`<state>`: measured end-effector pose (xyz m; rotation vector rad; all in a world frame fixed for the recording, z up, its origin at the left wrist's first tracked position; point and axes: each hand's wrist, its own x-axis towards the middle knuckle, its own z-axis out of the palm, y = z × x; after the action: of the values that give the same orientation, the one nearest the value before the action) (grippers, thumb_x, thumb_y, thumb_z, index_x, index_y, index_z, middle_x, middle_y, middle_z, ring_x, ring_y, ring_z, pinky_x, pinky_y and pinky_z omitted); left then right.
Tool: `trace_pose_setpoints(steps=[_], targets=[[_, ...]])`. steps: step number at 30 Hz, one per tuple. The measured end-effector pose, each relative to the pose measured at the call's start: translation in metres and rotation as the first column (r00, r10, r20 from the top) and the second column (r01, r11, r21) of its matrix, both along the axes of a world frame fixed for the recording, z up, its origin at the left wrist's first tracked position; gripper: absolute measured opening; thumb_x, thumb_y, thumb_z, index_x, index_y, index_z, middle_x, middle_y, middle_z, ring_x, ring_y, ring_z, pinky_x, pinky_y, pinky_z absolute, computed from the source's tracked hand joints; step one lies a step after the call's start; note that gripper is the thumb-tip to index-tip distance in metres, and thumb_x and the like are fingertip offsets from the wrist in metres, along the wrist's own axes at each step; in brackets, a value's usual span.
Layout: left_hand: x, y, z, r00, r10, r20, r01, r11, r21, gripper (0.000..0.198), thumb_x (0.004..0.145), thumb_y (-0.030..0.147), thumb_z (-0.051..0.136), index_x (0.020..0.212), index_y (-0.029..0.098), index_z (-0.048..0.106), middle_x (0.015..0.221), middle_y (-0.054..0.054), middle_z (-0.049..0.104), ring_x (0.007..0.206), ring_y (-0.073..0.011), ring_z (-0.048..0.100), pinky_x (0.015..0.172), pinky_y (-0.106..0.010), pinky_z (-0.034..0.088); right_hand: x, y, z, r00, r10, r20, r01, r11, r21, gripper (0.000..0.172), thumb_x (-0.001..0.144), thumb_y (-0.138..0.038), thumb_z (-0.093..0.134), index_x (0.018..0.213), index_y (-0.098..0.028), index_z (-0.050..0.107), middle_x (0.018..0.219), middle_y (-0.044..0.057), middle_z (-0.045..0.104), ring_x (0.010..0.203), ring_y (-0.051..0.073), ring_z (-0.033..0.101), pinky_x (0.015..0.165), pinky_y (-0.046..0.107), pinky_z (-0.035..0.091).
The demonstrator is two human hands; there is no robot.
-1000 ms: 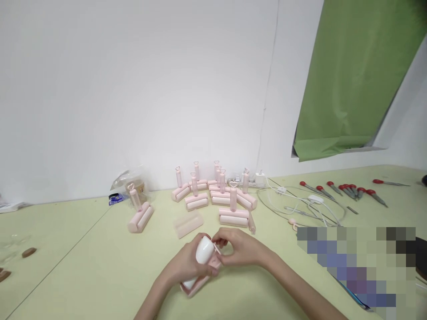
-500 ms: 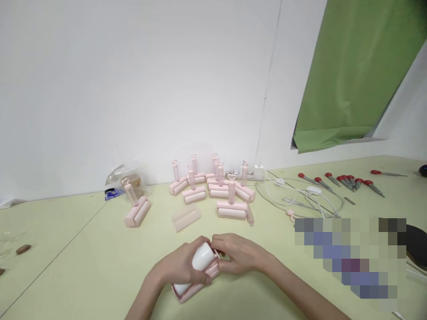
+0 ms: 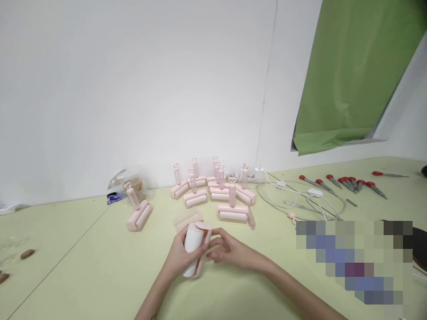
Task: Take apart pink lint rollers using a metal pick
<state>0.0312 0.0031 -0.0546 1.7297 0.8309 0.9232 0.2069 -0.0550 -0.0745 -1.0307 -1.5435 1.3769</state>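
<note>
My left hand (image 3: 180,255) is wrapped round a pink and white hair-remover roller head (image 3: 193,240), which it holds tilted up above the table. The white curved side faces left, and a reddish strip shows along the opening beside it. At the right side of the roller head is my right hand (image 3: 233,250), its fingers curved and apart. Its index fingertip is at the pink edge; whether it touches is unclear. Just behind lies a translucent pink cover (image 3: 187,218), partly hidden by the roller head. A finished-looking pink roller with handle (image 3: 232,212) stands beyond my right hand.
Several more pink rollers (image 3: 195,198) stand by the wall, and another roller (image 3: 139,216) stands left. White cables (image 3: 315,192) and several red-ended tools (image 3: 375,189) lie right. A plastic bag (image 3: 133,178) sits at the back left. A blurred patch (image 3: 353,262) covers the right front.
The roller head has been turned more upright and raised away from me. My right hand's fingers have come off its end and spread apart.
</note>
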Motion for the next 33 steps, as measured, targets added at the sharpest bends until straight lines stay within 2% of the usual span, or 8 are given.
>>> trace_pose_setpoints(steps=[5,10,13,15,18,23,27,33], targets=[[0.008,-0.006,-0.004,0.973,0.097,0.21,-0.067,0.987,-0.145,0.042,0.052,0.015,0.074,0.093,0.013,0.063,0.082,-0.006,0.066,0.071,-0.0181,0.057,0.063,-0.021,0.045,-0.026,0.002,-0.013,0.98,-0.106,-0.167,0.108,0.994,0.0,0.04,0.079,-0.05,0.05,0.102,-0.017,0.048,0.099,0.007,0.054,0.085,0.018,0.059,0.07,0.031,0.049],[0.014,-0.011,-0.009,0.93,0.088,0.357,-0.023,0.983,-0.181,0.056,0.05,0.014,0.076,0.103,0.02,0.058,0.113,-0.006,0.056,0.103,-0.0198,0.051,0.085,-0.021,0.04,-0.029,0.002,-0.015,0.975,-0.133,-0.179,0.159,0.977,0.144,0.046,0.078,-0.05,0.051,0.114,-0.022,0.045,0.106,0.007,0.053,0.092,0.019,0.055,0.079,0.033,0.045],[0.006,0.01,-0.015,0.919,0.111,0.379,-0.082,0.992,-0.093,0.067,0.048,0.023,0.077,0.11,0.024,0.052,0.11,-0.004,0.055,0.113,-0.0227,0.042,0.094,-0.027,0.034,-0.023,0.007,-0.017,0.958,-0.255,-0.133,0.279,0.936,0.216,0.046,0.078,-0.052,0.051,0.11,-0.02,0.048,0.1,0.007,0.056,0.09,0.019,0.055,0.08,0.033,0.044],[-0.004,0.033,-0.02,0.902,0.253,0.351,-0.249,0.967,-0.057,0.067,0.052,0.03,0.075,0.113,0.025,0.047,0.109,-0.004,0.054,0.116,-0.0234,0.039,0.098,-0.032,0.029,-0.015,0.011,-0.014,0.931,-0.355,-0.091,0.366,0.895,0.253,0.043,0.079,-0.052,0.049,0.105,-0.018,0.051,0.096,0.008,0.057,0.089,0.02,0.054,0.079,0.033,0.044],[-0.021,0.063,-0.029,0.917,0.376,0.134,-0.382,0.924,0.014,0.073,0.048,0.03,0.077,0.113,0.024,0.044,0.119,-0.006,0.046,0.126,-0.025,0.023,0.103,-0.037,0.018,-0.001,0.014,-0.003,0.909,-0.413,-0.048,0.408,0.862,0.301,0.04,0.08,-0.048,0.048,0.108,-0.019,0.052,0.102,0.008,0.054,0.095,0.021,0.05,0.079,0.033,0.043],[-0.028,0.058,-0.039,0.992,0.117,-0.051,-0.119,0.992,-0.037,0.05,0.053,0.028,0.073,0.098,0.017,0.053,0.092,-0.006,0.056,0.096,-0.0257,0.051,0.089,-0.038,0.036,0.017,0.011,0.026,0.887,-0.448,0.109,0.345,0.802,0.487,0.031,0.083,-0.039,0.048,0.112,-0.027,0.053,0.105,0.004,0.051,0.1,0.02,0.046,0.084,0.032,0.038],[-0.02,0.031,-0.041,0.966,-0.178,-0.185,0.174,0.984,-0.037,0.043,0.058,0.027,0.07,0.097,0.02,0.054,0.097,-0.005,0.056,0.095,-0.0233,0.05,0.086,-0.033,0.038,0.025,0.007,0.04,0.759,-0.488,0.431,0.14,0.768,0.625,0.03,0.086,-0.036,0.044,0.113,-0.026,0.053,0.093,0.004,0.05,0.085,0.018,0.05,0.074,0.03,0.04],[-0.012,0.03,-0.047,0.89,-0.231,-0.392,0.257,0.966,0.016,0.05,0.059,0.038,0.067,0.102,0.021,0.048,0.102,-0.003,0.051,0.103,-0.0246,0.041,0.089,-0.034,0.033,0.018,0.002,0.037,0.522,-0.511,0.683,-0.115,0.751,0.65,0.023,0.083,-0.031,0.051,0.104,-0.025,0.059,0.084,0.004,0.049,0.081,0.018,0.047,0.066,0.028,0.038]])
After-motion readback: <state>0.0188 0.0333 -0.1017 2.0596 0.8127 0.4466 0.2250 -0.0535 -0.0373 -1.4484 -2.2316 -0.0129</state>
